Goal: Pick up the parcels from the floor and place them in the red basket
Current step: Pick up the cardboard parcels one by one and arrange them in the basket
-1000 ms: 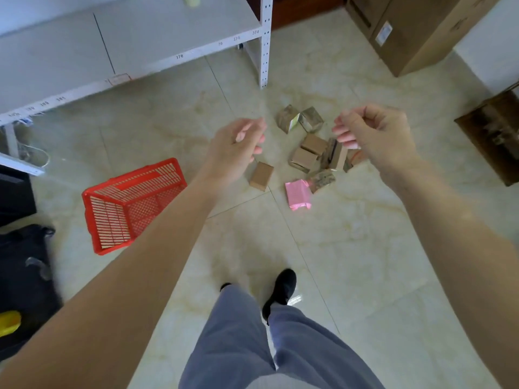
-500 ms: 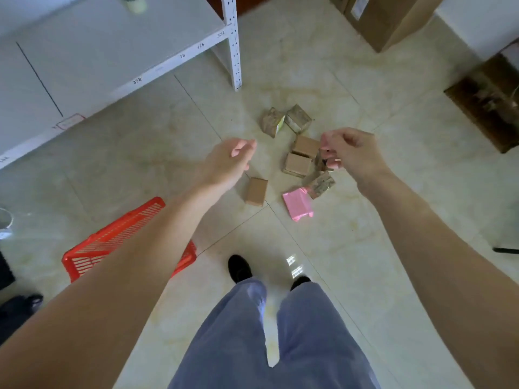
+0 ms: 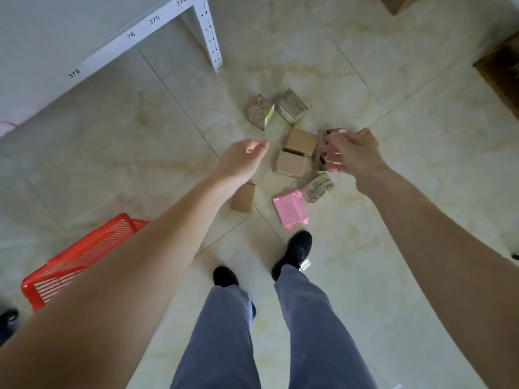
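Observation:
Several parcels lie in a cluster on the tiled floor: two patterned boxes, two plain brown boxes, another patterned parcel, a pink parcel and a brown box partly behind my left forearm. My left hand hovers left of the cluster, fingers loosely curled, holding nothing. Over the cluster's right side my right hand hangs with loosely curled fingers and hides part of a dark parcel. The red basket stands at the lower left, partly hidden by my left arm.
A white metal shelf with its perforated leg stands at the upper left. A cardboard box shows at the top right and a brown object at the right edge. My black shoes stand just short of the pink parcel.
I have stepped closer to the parcels, and they look larger. Both hands have come down towards the cluster. The basket has slid to the lower left of the view.

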